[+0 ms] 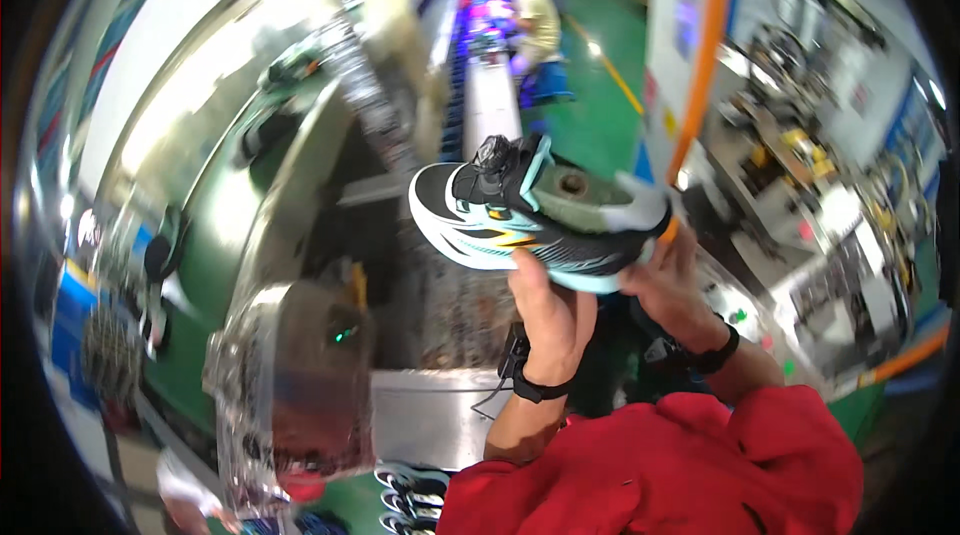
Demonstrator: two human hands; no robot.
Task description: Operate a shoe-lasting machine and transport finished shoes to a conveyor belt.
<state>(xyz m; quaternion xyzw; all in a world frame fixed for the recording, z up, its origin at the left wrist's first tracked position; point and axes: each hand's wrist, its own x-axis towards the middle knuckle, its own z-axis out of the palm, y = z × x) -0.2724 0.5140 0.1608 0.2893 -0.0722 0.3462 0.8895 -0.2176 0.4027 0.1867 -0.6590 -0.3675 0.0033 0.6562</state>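
Raised in front of me is a running shoe [500,220] with black, white and pale turquoise parts, orange marks and a thick sole, its toe to the left. Inside its opening sits a grey-green shoe last [590,197] with a round hole on top. My left hand [553,320] grips the sole from below near the middle. Around the heel, at the shoe's right end, is my right hand [670,285], with its fingers partly hidden behind the shoe. Both wrists wear black bands.
A green conveyor [215,255] with dark shoes runs along the left, beside a clear-covered machine [310,375]. Several shoes [412,500] stand low by my left. Ahead, a person in yellow [537,23] sits by a long line. An orange-edged cabinet [683,65] stands right of the shoe.
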